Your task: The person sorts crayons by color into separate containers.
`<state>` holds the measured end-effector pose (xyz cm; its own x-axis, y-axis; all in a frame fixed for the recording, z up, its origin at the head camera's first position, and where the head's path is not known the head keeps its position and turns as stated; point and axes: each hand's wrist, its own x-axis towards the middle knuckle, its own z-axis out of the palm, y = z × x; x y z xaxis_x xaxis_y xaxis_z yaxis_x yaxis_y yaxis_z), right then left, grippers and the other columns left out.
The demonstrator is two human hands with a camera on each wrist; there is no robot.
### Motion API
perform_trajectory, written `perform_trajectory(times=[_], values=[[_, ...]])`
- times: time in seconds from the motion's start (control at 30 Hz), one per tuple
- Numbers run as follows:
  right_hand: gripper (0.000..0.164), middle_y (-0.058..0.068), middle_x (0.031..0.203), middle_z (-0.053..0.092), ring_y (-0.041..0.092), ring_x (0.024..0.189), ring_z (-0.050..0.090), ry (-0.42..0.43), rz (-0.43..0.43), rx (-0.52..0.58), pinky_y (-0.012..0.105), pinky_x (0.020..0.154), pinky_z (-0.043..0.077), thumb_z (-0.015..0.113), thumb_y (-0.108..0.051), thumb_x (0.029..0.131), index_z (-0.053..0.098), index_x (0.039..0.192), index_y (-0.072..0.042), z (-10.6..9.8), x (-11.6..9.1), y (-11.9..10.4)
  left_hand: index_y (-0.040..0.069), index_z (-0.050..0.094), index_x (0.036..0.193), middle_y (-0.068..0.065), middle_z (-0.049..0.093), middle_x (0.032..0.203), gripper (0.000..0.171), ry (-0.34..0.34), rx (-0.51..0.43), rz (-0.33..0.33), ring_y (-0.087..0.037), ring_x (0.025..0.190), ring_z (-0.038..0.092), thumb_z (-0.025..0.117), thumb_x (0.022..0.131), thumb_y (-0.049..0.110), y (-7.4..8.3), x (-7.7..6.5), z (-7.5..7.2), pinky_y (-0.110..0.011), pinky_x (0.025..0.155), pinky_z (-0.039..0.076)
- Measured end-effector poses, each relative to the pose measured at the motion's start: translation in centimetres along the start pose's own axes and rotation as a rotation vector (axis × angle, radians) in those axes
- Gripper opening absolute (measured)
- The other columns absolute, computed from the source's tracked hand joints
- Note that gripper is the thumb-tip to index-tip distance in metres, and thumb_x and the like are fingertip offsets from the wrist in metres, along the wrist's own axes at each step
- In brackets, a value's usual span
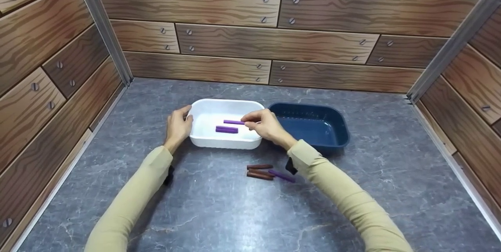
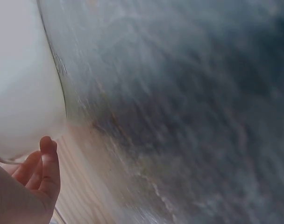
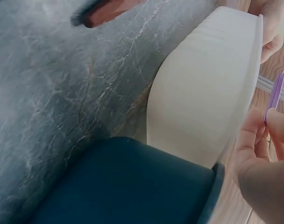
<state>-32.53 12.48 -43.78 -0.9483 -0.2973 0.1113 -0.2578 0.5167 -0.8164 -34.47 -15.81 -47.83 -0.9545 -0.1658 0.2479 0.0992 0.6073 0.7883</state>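
Observation:
My right hand (image 1: 268, 126) pinches a slim purple stick (image 1: 233, 122) between thumb and fingertips, above the white tub (image 1: 225, 143). In the right wrist view the purple stick (image 3: 274, 98) points up and away from the fingers. Two more purple sticks (image 1: 226, 129) lie side by side inside the white tub. At the tub's left end my left hand (image 1: 179, 126) grips the rim. From the left wrist view, that hand's fingers (image 2: 49, 163) rest against the tub's outer wall.
A dark blue tub (image 1: 342, 126) stands right of the white one, close against it. On the grey marbled table in front lie brown sticks (image 1: 260, 176) and a loose purple stick (image 1: 282, 176). Wood-patterned walls (image 1: 227, 40) enclose the back and sides.

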Motion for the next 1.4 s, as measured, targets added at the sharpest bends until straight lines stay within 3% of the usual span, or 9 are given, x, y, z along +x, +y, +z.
perform_trajectory(times=[0.47, 0.7, 0.97, 1.23, 1.4], values=[[0.018, 0.011, 0.101, 0.074, 0.015, 0.08, 0.067, 0.004, 0.055, 0.008, 0.027, 0.073, 0.055, 0.064, -0.007, 0.093, 0.076, 0.106, -0.007, 0.9, 2.3, 0.7, 0.0, 0.056, 0.136, -0.019, 0.065, 0.127, 0.042, -0.01, 0.026, -0.007, -0.03, 0.117, 0.064, 0.051, 0.095, 0.007, 0.3, 0.0, 0.0, -0.043, 0.099, 0.05], [0.019, 0.015, 0.103, 0.074, 0.027, 0.091, 0.069, -0.006, 0.068, 0.071, 0.026, 0.074, 0.057, 0.064, -0.001, 0.091, 0.075, 0.106, 0.0, 1.8, 3.6, 0.6, 0.0, 0.056, 0.136, -0.019, 0.065, 0.128, 0.042, -0.007, 0.022, -0.004, -0.03, 0.117, 0.064, 0.051, 0.095, 0.008, 0.2, 0.1, 0.0, -0.042, 0.099, 0.05], [0.019, 0.022, 0.103, 0.072, 0.013, 0.08, 0.062, -0.016, 0.102, 0.13, 0.022, 0.071, 0.055, 0.062, 0.005, 0.089, 0.072, 0.105, 0.007, 3.0, 4.7, 0.8, 0.0, 0.056, 0.136, -0.019, 0.065, 0.127, 0.042, -0.003, 0.014, 0.003, -0.03, 0.115, 0.064, 0.051, 0.095, 0.008, 0.1, 0.1, -0.2, -0.043, 0.098, 0.051], [0.018, 0.005, 0.083, 0.07, 0.008, 0.065, 0.054, -0.007, 0.204, 0.028, 0.015, 0.058, 0.044, 0.064, 0.003, 0.086, 0.075, 0.1, 0.003, 3.9, 4.9, 1.1, 0.001, 0.056, 0.136, -0.018, 0.065, 0.128, 0.042, -0.019, 0.012, -0.002, -0.03, 0.116, 0.064, 0.051, 0.095, 0.008, -0.2, 0.0, -0.2, -0.042, 0.098, 0.051], [0.019, 0.003, 0.083, 0.066, 0.012, 0.068, 0.057, -0.036, 0.292, 0.056, 0.02, 0.06, 0.048, 0.065, 0.0, 0.087, 0.075, 0.103, 0.001, 4.0, 5.2, 1.2, 0.002, 0.057, 0.136, -0.017, 0.066, 0.126, 0.042, -0.014, 0.019, -0.002, -0.027, 0.114, 0.065, 0.052, 0.095, 0.009, -0.1, 0.1, -0.1, -0.041, 0.097, 0.051]])
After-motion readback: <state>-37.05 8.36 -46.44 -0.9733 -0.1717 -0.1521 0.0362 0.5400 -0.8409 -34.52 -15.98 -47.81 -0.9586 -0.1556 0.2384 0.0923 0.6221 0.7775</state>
